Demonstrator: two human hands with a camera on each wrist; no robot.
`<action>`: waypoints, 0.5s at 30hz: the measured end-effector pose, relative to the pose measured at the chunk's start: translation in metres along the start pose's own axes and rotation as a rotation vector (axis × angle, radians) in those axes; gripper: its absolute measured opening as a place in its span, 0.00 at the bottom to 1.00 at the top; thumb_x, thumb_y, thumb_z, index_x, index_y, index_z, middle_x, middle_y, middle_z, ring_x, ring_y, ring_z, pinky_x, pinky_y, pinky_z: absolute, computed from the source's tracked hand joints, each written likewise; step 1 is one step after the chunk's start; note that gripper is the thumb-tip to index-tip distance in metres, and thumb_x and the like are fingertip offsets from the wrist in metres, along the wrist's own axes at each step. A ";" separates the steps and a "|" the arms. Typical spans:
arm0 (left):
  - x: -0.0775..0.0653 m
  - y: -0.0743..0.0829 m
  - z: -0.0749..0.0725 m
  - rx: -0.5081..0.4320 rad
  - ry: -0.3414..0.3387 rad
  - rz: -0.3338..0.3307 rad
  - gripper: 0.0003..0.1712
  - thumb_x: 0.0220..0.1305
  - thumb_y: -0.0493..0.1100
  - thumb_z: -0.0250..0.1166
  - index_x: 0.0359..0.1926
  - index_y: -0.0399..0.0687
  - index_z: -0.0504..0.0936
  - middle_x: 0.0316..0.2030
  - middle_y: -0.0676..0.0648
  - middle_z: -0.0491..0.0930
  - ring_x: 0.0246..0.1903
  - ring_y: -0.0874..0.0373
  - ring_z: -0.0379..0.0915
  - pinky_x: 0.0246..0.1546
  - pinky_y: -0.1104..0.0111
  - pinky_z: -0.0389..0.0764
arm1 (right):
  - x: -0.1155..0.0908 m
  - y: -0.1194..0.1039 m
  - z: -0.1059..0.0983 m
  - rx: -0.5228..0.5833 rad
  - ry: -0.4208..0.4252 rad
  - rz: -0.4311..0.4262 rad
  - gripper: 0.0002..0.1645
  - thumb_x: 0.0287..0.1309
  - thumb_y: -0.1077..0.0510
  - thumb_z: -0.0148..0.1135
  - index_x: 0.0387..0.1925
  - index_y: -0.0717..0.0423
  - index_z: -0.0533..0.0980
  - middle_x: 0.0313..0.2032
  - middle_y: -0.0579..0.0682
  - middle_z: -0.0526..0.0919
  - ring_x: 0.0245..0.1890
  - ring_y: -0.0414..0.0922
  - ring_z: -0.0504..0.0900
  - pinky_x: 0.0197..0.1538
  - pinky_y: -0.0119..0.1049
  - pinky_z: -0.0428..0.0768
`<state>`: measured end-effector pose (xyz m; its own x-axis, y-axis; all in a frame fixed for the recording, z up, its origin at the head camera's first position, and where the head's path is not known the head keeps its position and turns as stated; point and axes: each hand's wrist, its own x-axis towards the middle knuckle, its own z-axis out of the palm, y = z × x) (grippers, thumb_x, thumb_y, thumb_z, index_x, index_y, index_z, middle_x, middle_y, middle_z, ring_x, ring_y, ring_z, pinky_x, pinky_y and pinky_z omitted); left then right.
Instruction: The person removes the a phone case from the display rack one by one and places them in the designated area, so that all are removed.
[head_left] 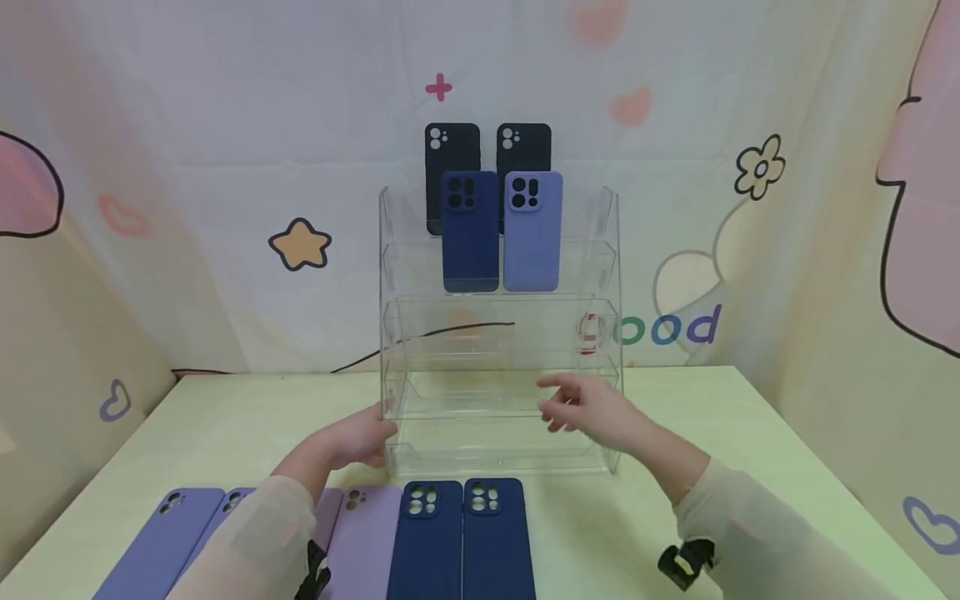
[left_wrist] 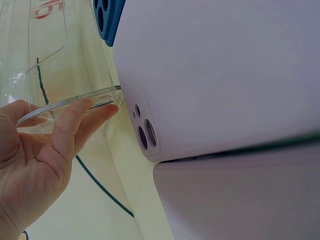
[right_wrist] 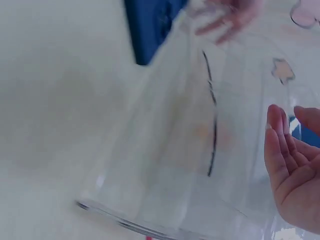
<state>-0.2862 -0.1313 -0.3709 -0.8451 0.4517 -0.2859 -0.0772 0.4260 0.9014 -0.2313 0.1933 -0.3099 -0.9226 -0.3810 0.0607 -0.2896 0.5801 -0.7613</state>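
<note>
A clear tiered display rack (head_left: 501, 400) stands on the table. My left hand (head_left: 360, 437) grips its left side panel low down; in the left wrist view the thumb and fingers of this hand (left_wrist: 42, 150) pinch the clear edge. My right hand (head_left: 592, 408) hovers at the rack's lower right, fingers loosely bent, holding nothing. Upper tiers hold a dark blue phone case (head_left: 471, 250), a light purple phone case (head_left: 532, 250) and, behind them, two black phone cases (head_left: 453, 167). In the right wrist view my right hand (right_wrist: 297, 170) appears beside the rack.
Near the front edge lie two dark blue phone cases (head_left: 425, 542), pinkish-lilac phone cases (head_left: 363, 533) and blue-purple phone cases (head_left: 165, 537), some partly behind my left sleeve. A patterned curtain (head_left: 225, 100) hangs behind the table (head_left: 697, 433).
</note>
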 end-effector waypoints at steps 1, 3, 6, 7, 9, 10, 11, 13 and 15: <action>0.000 0.000 0.000 0.000 0.004 -0.002 0.33 0.69 0.34 0.39 0.72 0.39 0.41 0.63 0.31 0.58 0.58 0.37 0.63 0.51 0.46 0.70 | 0.004 -0.002 -0.006 -0.007 0.037 0.005 0.26 0.63 0.56 0.56 0.59 0.66 0.67 0.32 0.51 0.81 0.34 0.46 0.82 0.41 0.41 0.80; 0.001 -0.002 0.000 -0.003 0.002 0.001 0.33 0.69 0.34 0.38 0.72 0.39 0.41 0.63 0.30 0.59 0.57 0.37 0.65 0.51 0.47 0.70 | 0.012 -0.006 -0.018 -0.005 0.105 0.010 0.26 0.64 0.55 0.55 0.59 0.65 0.67 0.36 0.53 0.81 0.37 0.47 0.81 0.44 0.43 0.79; 0.003 -0.003 -0.001 -0.002 0.001 0.002 0.33 0.68 0.34 0.38 0.72 0.38 0.40 0.62 0.30 0.60 0.56 0.38 0.66 0.51 0.47 0.71 | 0.023 -0.012 -0.032 -0.030 0.208 0.005 0.25 0.65 0.54 0.53 0.59 0.64 0.68 0.42 0.57 0.79 0.42 0.49 0.80 0.46 0.42 0.78; 0.003 -0.003 -0.001 0.000 0.002 0.001 0.33 0.68 0.34 0.39 0.72 0.39 0.39 0.62 0.30 0.60 0.57 0.38 0.65 0.51 0.47 0.70 | 0.026 -0.014 -0.035 -0.036 0.239 0.002 0.25 0.66 0.54 0.53 0.59 0.63 0.68 0.43 0.57 0.79 0.43 0.50 0.79 0.45 0.42 0.78; 0.002 -0.003 -0.001 0.003 0.005 0.000 0.33 0.69 0.34 0.38 0.72 0.39 0.39 0.62 0.30 0.60 0.57 0.38 0.64 0.51 0.46 0.70 | 0.033 -0.017 -0.042 -0.043 0.290 0.003 0.24 0.66 0.54 0.52 0.59 0.62 0.68 0.46 0.58 0.77 0.46 0.51 0.77 0.44 0.43 0.79; 0.002 -0.004 -0.001 0.002 0.008 -0.001 0.33 0.69 0.34 0.39 0.72 0.39 0.39 0.62 0.31 0.60 0.57 0.38 0.64 0.51 0.46 0.70 | 0.036 -0.019 -0.045 -0.047 0.313 0.003 0.24 0.66 0.54 0.52 0.60 0.62 0.68 0.48 0.58 0.77 0.48 0.52 0.76 0.44 0.43 0.79; 0.002 -0.004 -0.001 0.002 0.008 0.000 0.33 0.69 0.34 0.38 0.72 0.39 0.39 0.62 0.31 0.60 0.57 0.38 0.64 0.52 0.46 0.69 | 0.040 -0.021 -0.048 -0.047 0.333 0.005 0.24 0.66 0.55 0.52 0.60 0.62 0.68 0.49 0.59 0.76 0.50 0.52 0.75 0.45 0.44 0.78; 0.003 -0.005 -0.001 0.001 0.024 -0.003 0.33 0.69 0.34 0.39 0.72 0.40 0.40 0.62 0.31 0.60 0.57 0.38 0.65 0.51 0.46 0.70 | 0.046 -0.024 -0.053 -0.050 0.373 0.010 0.24 0.66 0.55 0.51 0.60 0.61 0.67 0.52 0.58 0.75 0.53 0.53 0.73 0.47 0.46 0.77; 0.003 -0.005 0.000 0.006 0.032 -0.002 0.33 0.69 0.34 0.38 0.72 0.40 0.41 0.62 0.30 0.60 0.57 0.37 0.65 0.50 0.46 0.71 | 0.053 -0.028 -0.057 -0.054 0.408 0.002 0.24 0.66 0.56 0.51 0.61 0.61 0.66 0.55 0.59 0.73 0.57 0.54 0.71 0.51 0.47 0.74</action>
<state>-0.2885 -0.1321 -0.3766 -0.8616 0.4256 -0.2767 -0.0754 0.4318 0.8988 -0.2865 0.1980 -0.2483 -0.9455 -0.0689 0.3183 -0.2903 0.6215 -0.7276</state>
